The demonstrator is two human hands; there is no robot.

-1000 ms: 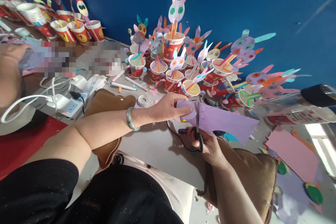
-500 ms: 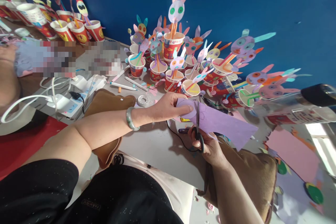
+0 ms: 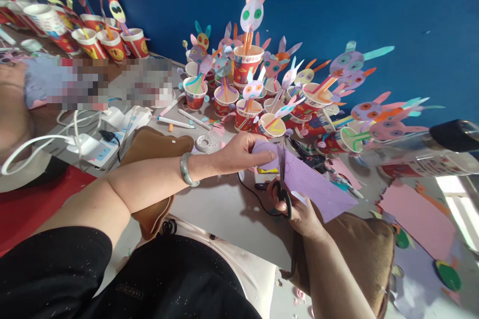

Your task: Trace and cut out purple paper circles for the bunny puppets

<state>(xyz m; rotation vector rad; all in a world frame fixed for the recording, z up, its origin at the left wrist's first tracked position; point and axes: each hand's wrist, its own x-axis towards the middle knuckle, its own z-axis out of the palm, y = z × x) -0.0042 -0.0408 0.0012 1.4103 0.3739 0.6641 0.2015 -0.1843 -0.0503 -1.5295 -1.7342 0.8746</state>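
The left hand (image 3: 239,154), with a green-gray bangle (image 3: 189,169) at its wrist, pinched the rounded end of a sheet of purple paper (image 3: 314,184). The right hand (image 3: 305,217) gripped black-handled scissors (image 3: 288,203), their blades upright at the paper just beside that rounded end. Behind stood red-patterned paper cups (image 3: 246,120) bearing paper rabbit heads (image 3: 252,16), before a blue wall (image 3: 337,0). A clear bottle (image 3: 402,148) with a black cap leaned in at right, near pink paper (image 3: 419,217). At left lay a white power strip (image 3: 100,153) and a marker (image 3: 175,122); another person's arm (image 3: 13,114) showed at the edge.
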